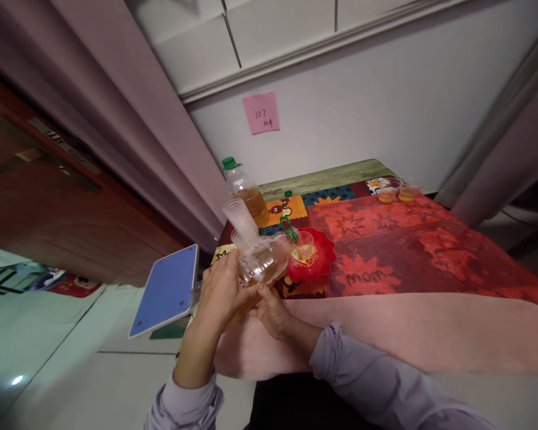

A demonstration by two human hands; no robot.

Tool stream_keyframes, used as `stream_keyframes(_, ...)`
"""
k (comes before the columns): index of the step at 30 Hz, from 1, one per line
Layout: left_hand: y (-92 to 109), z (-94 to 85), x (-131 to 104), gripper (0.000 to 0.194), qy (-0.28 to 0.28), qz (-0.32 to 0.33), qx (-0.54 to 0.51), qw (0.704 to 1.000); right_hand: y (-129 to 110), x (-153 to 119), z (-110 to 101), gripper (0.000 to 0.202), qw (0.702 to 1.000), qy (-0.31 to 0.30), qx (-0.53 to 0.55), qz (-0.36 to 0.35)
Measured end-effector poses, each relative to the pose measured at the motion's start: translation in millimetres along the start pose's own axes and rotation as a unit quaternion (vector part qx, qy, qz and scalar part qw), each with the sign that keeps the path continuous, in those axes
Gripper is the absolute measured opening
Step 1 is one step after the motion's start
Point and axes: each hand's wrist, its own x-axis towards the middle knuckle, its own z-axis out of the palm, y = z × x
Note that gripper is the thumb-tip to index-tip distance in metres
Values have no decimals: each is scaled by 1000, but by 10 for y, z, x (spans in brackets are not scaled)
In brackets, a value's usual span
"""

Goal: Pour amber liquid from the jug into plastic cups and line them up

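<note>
Both hands grasp one clear bottle [262,263], centre of frame: left hand [220,288] wrapped over its upper left side, right hand [272,310] holding from below with the thumb along the side. Bottle tilted, amber liquid inside, neck directed toward the right at a clear cup [305,246] in a red scalloped dish [325,254]. Green handle [289,229] near the neck. Cup stack [241,220] just beyond the bottle; contact between them cannot be told. Behind, left of centre: green-capped bottle [252,200], upright, part-filled with amber liquid. Loose green cap [288,193] near it. Upper right of the patterned tablecloth [448,245]: two cups [397,192] containing amber liquid.
</note>
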Motion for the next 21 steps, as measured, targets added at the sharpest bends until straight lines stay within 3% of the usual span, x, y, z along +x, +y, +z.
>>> stream_keyframes(21,12,-8,-1,63,-12,-6,14,1000,23,13,-22,72,1000,0,-1,2)
